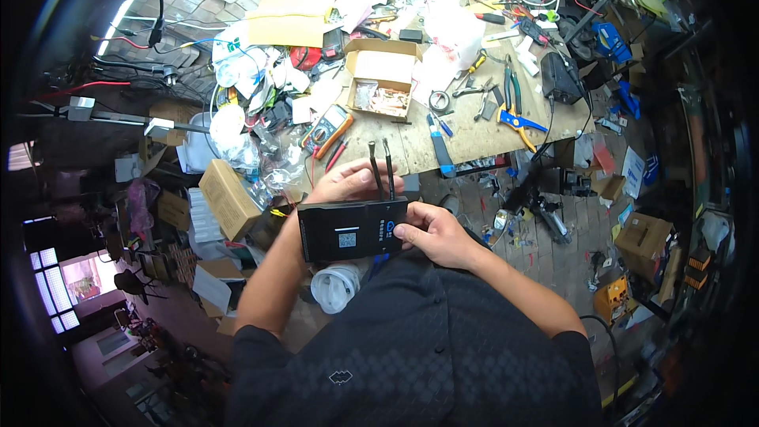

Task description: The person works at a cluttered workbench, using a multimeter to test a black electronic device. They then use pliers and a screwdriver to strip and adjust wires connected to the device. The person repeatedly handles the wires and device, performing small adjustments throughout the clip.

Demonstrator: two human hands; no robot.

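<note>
A flat black box-shaped electronic module (328, 229), with white print and a square code on its face, is held up in front of my dark shirt. Two thick black cables (378, 174) rise from its top edge. My right hand (435, 236) grips the module's right end, thumb pressed on the face. Behind the top edge, my left hand (352, 182) curls its fingers around the cables near their base; part of this hand is hidden by the module.
Ahead is a cluttered workbench (411, 150) with an open carton (383, 87) of copper-coloured pieces, a multimeter (326, 132), a blue-handled knife (439, 146), wire strippers (519, 126) and pliers (512, 87). A brown carton (229, 199) stands left; a white bucket (335, 289) is below.
</note>
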